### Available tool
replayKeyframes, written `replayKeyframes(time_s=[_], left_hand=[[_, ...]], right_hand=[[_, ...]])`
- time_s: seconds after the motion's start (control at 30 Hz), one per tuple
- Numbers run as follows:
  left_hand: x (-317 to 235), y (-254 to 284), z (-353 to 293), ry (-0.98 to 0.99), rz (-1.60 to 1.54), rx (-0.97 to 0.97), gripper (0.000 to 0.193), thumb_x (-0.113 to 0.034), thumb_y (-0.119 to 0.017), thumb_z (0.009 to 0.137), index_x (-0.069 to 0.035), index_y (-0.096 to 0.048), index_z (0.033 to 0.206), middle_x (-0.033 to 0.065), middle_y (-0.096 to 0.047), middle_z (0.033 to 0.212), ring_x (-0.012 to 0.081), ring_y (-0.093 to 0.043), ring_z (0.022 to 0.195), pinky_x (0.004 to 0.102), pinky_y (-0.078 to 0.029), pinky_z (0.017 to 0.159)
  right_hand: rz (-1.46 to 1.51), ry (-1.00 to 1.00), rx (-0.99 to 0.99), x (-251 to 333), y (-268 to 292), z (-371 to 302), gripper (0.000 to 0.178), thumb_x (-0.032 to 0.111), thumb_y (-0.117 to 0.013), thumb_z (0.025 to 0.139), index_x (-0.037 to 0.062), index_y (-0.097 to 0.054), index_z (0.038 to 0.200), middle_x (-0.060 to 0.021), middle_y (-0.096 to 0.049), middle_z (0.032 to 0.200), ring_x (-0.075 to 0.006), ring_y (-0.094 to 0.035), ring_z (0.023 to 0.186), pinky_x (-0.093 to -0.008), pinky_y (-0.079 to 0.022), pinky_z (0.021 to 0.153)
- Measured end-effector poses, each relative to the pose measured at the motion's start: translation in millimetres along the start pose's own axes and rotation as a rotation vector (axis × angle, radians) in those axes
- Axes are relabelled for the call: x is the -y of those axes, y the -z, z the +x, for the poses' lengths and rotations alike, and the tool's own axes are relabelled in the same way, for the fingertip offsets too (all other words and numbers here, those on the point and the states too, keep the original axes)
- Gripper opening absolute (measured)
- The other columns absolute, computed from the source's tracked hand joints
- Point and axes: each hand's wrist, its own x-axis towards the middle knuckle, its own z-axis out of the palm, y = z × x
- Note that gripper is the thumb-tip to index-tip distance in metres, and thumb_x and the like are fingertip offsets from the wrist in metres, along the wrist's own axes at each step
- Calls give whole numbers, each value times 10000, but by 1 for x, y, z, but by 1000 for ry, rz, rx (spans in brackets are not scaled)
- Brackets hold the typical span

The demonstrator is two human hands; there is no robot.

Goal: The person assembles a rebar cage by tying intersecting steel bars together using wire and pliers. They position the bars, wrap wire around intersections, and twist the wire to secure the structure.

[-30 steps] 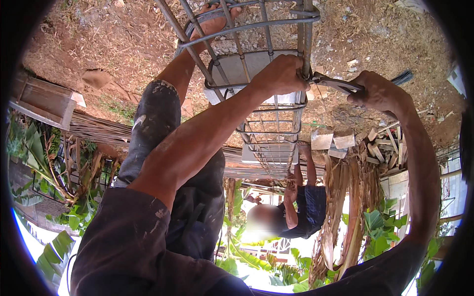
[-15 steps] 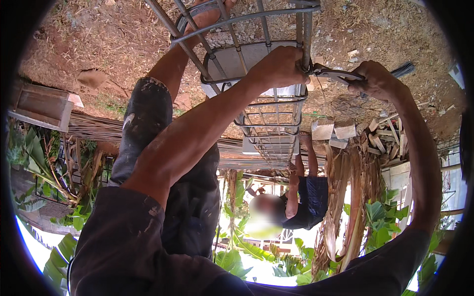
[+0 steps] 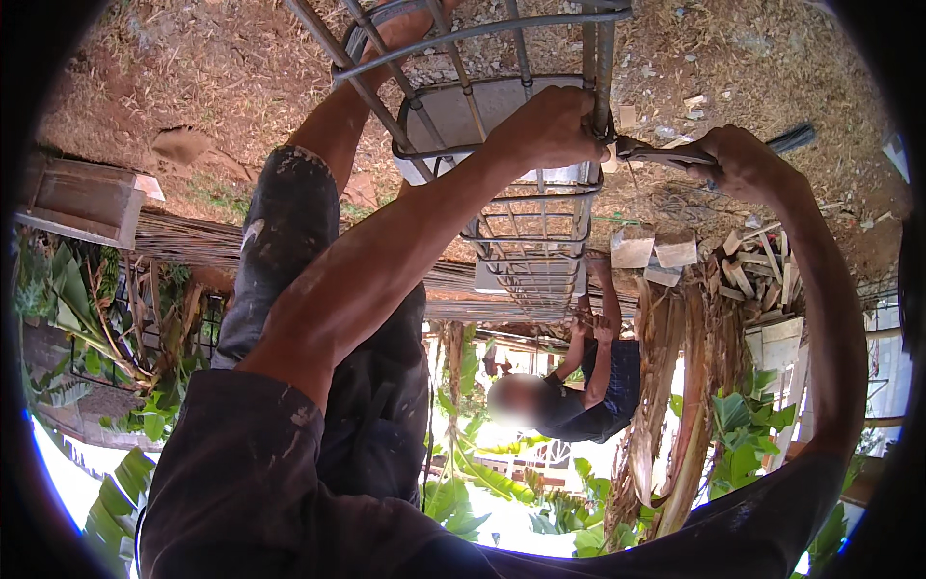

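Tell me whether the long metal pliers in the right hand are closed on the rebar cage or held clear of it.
Closed on it: the long metal pliers in the right hand have their tips at the grey steel rebar cage's corner bar, beside the left hand.

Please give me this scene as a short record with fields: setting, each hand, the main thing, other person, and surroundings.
setting: outdoors, bare reddish ground with dry straw
left hand: grips a bar of the steel bar cage at its corner
right hand: holds pliers, tips at the same corner
steel bar cage: long, made of bars and square rings
other person: at the far end, hands on the cage
surroundings: wood scraps, green leaves
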Motion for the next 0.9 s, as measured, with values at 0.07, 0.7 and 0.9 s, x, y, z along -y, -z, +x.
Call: replayKeyframes(time_s=[0.07, 0.7, 0.9], left_hand=[[0, 0, 0, 2, 10, -5, 304, -209, -761, 708, -25, -676, 935, 124, -685, 850, 241, -650, 810, 353, -487, 744], [2, 1, -1, -12, 15, -8, 309, -201, -761, 700, -29, -682, 944, 105, -691, 822, 221, -660, 774, 335, -493, 720], [3, 9, 0, -41, -70, 97, 328, -184, -757, 688, -21, -667, 957, 116, -696, 862, 270, -666, 824, 372, -506, 723]], right_hand=[[11, 5, -1, -1, -2, 0, 244, 234, -616, 915, 131, -684, 1126, -137, -671, 822, -259, -640, 737, -421, -492, 688], [158, -84, 139, 26, 20, -21, 266, 285, -690, 819, 22, -721, 846, -104, -654, 634, -184, -644, 566, -346, -505, 572], [279, -93, 252, 9, 9, -3, 267, 300, -767, 733, 38, -726, 765, -72, -671, 614, -162, -654, 534, -327, -512, 576]])
